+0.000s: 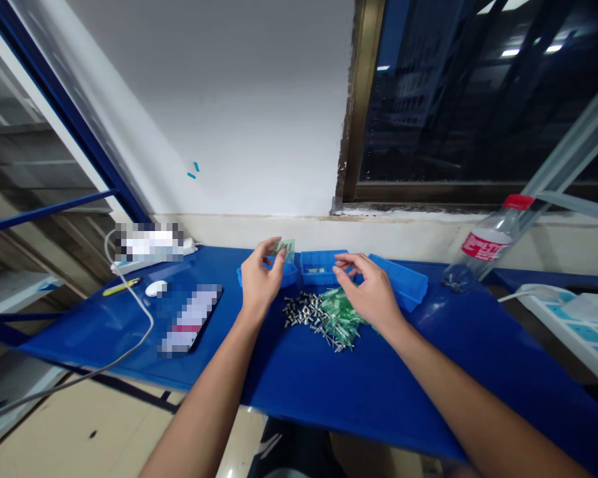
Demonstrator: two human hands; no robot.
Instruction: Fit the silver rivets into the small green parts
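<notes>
My left hand (263, 269) pinches a small clear greenish plastic bag (286, 249) between thumb and fingers; dark marks or bits show in it. It is raised just in front of the left blue bin (288, 277). My right hand (369, 285) hovers over a heap of small green clear plastic bags (339, 312), its fingers bent and apart from the thumb, with nothing visible between them. Beside the green heap, loose silver metal rivets or screws (303, 309) lie piled on the blue table. The middle blue bin (323, 257) holds a few small pale pieces.
A right blue bin (403, 279) sits at an angle behind my right hand. On the left lie a phone (194, 318), a white mouse-like object (156, 288), a yellow cutter (121, 287) and a cable (147, 325). A plastic bottle (488, 242) and power strip (573, 318) are at right.
</notes>
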